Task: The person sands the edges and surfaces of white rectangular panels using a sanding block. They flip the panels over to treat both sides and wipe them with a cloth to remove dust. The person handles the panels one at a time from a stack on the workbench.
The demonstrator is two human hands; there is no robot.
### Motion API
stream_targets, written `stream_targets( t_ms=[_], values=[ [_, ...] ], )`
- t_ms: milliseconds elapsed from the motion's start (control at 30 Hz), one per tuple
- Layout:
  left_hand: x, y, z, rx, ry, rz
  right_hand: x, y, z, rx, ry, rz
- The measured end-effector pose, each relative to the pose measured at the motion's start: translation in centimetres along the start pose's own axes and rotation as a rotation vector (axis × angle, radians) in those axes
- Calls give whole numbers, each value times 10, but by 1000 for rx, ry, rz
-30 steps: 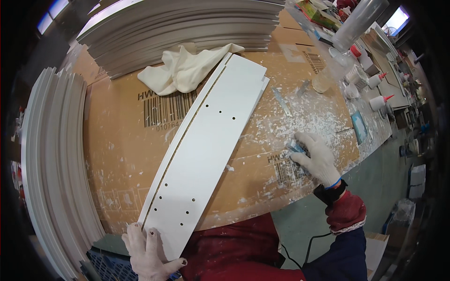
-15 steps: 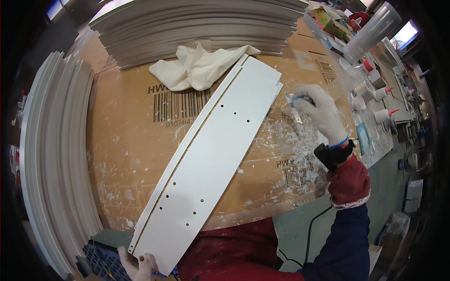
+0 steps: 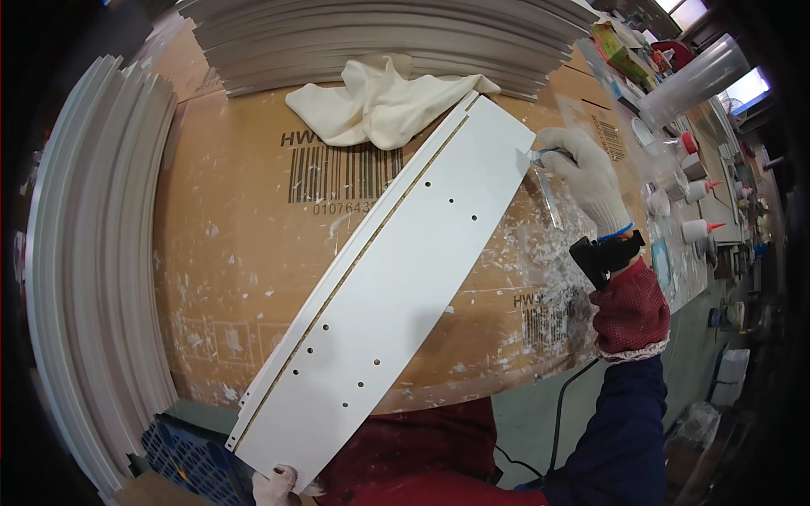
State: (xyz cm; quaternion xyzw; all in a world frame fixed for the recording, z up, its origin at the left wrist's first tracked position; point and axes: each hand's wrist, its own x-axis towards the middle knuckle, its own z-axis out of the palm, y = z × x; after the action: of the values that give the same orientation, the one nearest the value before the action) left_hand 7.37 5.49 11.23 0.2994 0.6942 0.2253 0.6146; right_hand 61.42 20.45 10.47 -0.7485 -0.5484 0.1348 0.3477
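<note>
A long white board (image 3: 405, 270) with a narrow brown groove and several small drilled holes lies slantwise across the cardboard-covered table. At its lower end my gloved left hand (image 3: 277, 487) is closed on the edge, thumb on top and the other fingers hidden beneath. Beside the upper right edge, my gloved right hand (image 3: 584, 171) is closed around a small scraper (image 3: 537, 157). The scraper's blade is at the board's edge; whether it touches is unclear. A thin metal strip (image 3: 551, 202) lies just below this hand, among white shavings. Part of another white panel shows under the board's left edge.
Stacked panels (image 3: 380, 42) stand at the back, others (image 3: 93, 270) along the left. A cream cloth (image 3: 371, 105) lies by the board's far end. Red-tipped bottles (image 3: 697, 229) and a clear plastic roll (image 3: 696, 80) sit at right. A blue crate (image 3: 194, 464) is below left.
The scraper in my right hand has come up against the board's upper right edge. My left hand has shifted right along the lower end, and the view has moved slightly.
</note>
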Motion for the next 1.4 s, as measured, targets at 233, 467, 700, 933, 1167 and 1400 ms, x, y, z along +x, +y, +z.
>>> stream_targets(
  t_ms=[233,467,700,933,1167,1400],
  values=[
    [-1,0,-8,-9,-35,-77,4,1,3,-39,42,45],
    [3,-11,-10,-43,-29,-14,6,3,-1,-58,47,46],
    [2,-12,-10,-66,-16,-44,5,8,5,-143,90,51],
    [36,-70,-44,148,205,-191,-25,2,-3,162,132,262],
    [3,-18,-15,-64,-143,2,-84,47,-73,208,414,295],
    [0,-9,2,-123,-107,-7,-164,123,-180,-63,681,487]
  ],
)
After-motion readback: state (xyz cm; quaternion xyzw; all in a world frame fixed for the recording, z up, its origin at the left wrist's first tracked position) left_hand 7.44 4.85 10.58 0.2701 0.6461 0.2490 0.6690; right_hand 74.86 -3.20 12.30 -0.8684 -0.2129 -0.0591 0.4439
